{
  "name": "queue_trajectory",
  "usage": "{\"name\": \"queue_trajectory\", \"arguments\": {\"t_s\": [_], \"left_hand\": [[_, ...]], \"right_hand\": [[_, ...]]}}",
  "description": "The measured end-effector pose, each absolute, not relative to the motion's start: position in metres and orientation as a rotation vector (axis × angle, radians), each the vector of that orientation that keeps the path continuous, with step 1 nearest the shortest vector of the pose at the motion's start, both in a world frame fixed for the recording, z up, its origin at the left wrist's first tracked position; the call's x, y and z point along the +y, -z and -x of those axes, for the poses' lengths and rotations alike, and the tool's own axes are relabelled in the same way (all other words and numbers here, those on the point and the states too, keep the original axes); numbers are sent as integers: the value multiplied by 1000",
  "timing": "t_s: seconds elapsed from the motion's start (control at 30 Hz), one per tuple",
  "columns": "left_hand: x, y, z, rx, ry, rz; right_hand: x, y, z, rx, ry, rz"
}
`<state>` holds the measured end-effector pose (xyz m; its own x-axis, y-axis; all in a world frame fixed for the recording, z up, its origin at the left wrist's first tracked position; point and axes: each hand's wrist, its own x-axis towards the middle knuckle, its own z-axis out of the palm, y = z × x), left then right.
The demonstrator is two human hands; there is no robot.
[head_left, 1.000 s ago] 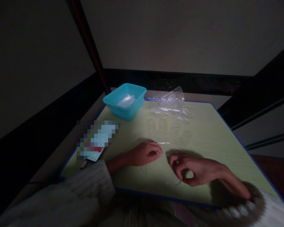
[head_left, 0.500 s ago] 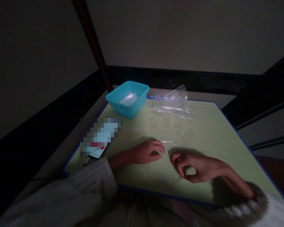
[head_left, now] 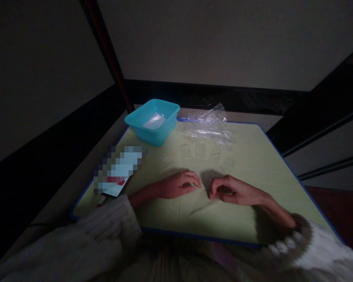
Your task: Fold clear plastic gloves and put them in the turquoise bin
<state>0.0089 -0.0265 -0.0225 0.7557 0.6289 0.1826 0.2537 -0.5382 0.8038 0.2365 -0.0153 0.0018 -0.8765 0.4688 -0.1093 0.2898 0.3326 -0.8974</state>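
Observation:
A clear plastic glove (head_left: pixel 200 151) lies flat on the table, its fingers pointing away from me and its outline faint. My left hand (head_left: pixel 176 185) rests over the glove's left side, fingers loosely bent and a small gap between them and the thumb. Opposite it, my right hand (head_left: pixel 237 190) pinches the glove's thin film near the cuff, and a slanting crease runs from the fingertips towards the near edge. Part of the glove's palm is hidden beneath my hands.
A turquoise basin (head_left: pixel 153 135) holding a whitish plastic packet (head_left: pixel 154 121) stands at the back left. Crumpled clear plastic (head_left: pixel 207 125) lies at the back. A phone-like slab (head_left: pixel 115 190), partly pixelated, is at the left. The pale yellow table (head_left: pixel 261 156) has a blue rim.
My right hand has moved a little away from me, its fingers now pinching at the film, where a slanting crease shows. My left hand stays nearly in place. The whole view has shifted slightly.

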Motion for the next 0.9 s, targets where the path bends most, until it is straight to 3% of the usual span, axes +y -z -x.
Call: {"name": "queue_trajectory", "arguments": {"t_s": [0.37,0.9], "left_hand": [[-20,22,-6,631,-481,-2059],[-7,4,21,529,-353,-1860]], "right_hand": [[-12,22,-234,-2005,-1739,688],[-3,18,-233,-1472,-1545,814]]}}
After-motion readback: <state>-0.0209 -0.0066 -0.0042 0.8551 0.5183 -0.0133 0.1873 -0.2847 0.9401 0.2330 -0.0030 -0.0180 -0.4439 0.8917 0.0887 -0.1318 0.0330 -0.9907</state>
